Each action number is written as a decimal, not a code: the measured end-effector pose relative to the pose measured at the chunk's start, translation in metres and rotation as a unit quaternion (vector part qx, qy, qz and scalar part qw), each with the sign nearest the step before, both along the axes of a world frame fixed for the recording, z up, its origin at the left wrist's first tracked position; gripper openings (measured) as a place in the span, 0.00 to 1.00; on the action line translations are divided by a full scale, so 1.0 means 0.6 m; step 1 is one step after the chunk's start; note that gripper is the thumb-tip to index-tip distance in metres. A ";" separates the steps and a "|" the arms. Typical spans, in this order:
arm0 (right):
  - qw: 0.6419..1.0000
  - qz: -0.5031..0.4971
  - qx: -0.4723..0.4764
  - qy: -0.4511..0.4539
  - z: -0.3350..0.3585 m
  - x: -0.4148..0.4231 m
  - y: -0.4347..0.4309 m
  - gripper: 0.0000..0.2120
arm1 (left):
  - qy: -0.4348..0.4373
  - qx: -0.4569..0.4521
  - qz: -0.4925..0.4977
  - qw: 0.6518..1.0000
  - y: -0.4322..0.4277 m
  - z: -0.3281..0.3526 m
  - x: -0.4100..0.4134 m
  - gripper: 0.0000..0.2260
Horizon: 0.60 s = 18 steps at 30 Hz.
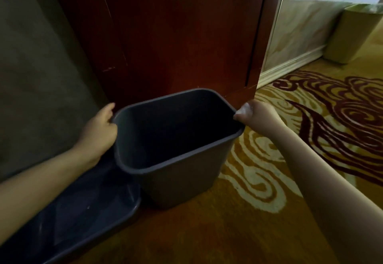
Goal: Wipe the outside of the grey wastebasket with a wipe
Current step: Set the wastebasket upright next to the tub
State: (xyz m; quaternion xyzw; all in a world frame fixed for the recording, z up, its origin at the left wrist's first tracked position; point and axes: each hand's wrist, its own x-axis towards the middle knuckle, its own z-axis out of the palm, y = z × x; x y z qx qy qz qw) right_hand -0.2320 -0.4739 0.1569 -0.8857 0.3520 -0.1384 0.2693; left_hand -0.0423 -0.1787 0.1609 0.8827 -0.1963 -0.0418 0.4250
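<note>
The grey wastebasket (186,178) stands upright on the carpet in front of a dark red wooden panel, its inside empty. My left hand (99,131) grips its left rim, thumb over the edge. My right hand (259,116) is at the right rim corner, closed around a small white wipe (244,108) that shows between the fingers and presses against the rim.
A dark blue plastic tray or lid (83,212) lies on the floor at the lower left, touching the basket. The red wooden panel (176,36) rises right behind. A tan bin (352,34) stands at the far right by the wall. Patterned carpet (310,129) spreads to the right.
</note>
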 end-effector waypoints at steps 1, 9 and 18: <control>0.999 0.010 0.047 -0.002 -0.004 0.009 -0.004 0.18 | 0.047 -0.026 0.040 0.998 0.000 -0.007 -0.002 0.26; 0.991 0.029 0.099 -0.079 -0.012 0.040 0.002 0.09 | 0.114 -0.061 0.140 0.982 -0.010 -0.025 -0.006 0.33; 0.992 -0.027 0.096 -0.074 -0.002 0.041 -0.030 0.09 | 0.120 -0.053 0.112 0.985 -0.080 -0.013 0.023 0.32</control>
